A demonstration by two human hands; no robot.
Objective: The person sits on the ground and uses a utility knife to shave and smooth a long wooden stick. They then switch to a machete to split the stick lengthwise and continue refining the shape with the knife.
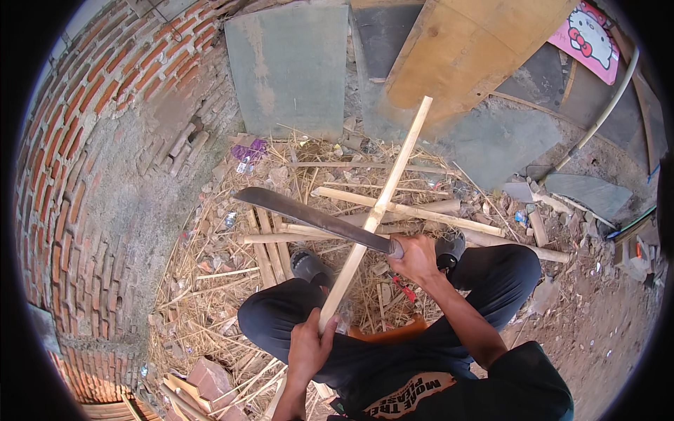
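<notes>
Strip: we have one long pale strip [381, 203] slanting over the straw [184, 298], its near end low by our left knee [270, 316], its far end up to the right, against the view of the tan board [467, 67].
Left hand: our left hand [309, 349] is wrapped around the strip's near end, thumb laid along it.
Right hand: our right hand [415, 259] is clenched around the machete's handle [397, 248], just above the right thigh.
Machete: the dark blade [309, 215] points far left and crosses over the strip; from straight above, we can't be sure whether its edge touches.
Strip's handling: we judge it light, dry and stiff with a little spring, not slippery, though its split edges could splinter. The near end seems our best hold, well apart from the blade.
Machete's handling: it looks rigid and heavier, with its weight out along the blade, so we would take it by the handle only.
Ground: beyond our shoes [309, 267] lie loose poles [449, 219], with short slats [265, 245] on the left.
Wall: brick [70, 210] rises on our left.
</notes>
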